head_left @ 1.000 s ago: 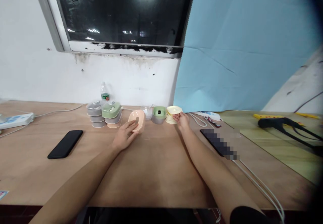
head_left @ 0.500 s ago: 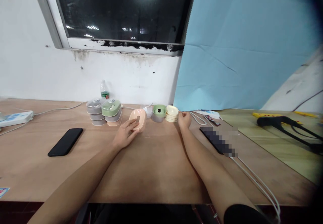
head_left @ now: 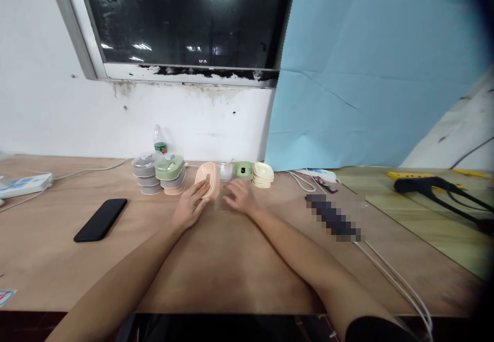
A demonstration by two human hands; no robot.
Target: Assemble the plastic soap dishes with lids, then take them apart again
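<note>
In the head view, the left hand is closed on a glossy, rounded peach plastic piece, tilted up over the brown counter; its fingers cover part of the piece's slot, and the lower edge is hard to make out. The right hand is just beside it, fingers apart and loosely curved; whether the fingertips touch the piece is unclear. That hand hides the lower part of a rounded green plastic container. The clear plastic item behind is too small to identify. Pale yellow shallow plastic pieces stand stacked to the right. Pixel blocks mask a dark object, and the bottom edge cuts off the black sleeve.
</note>
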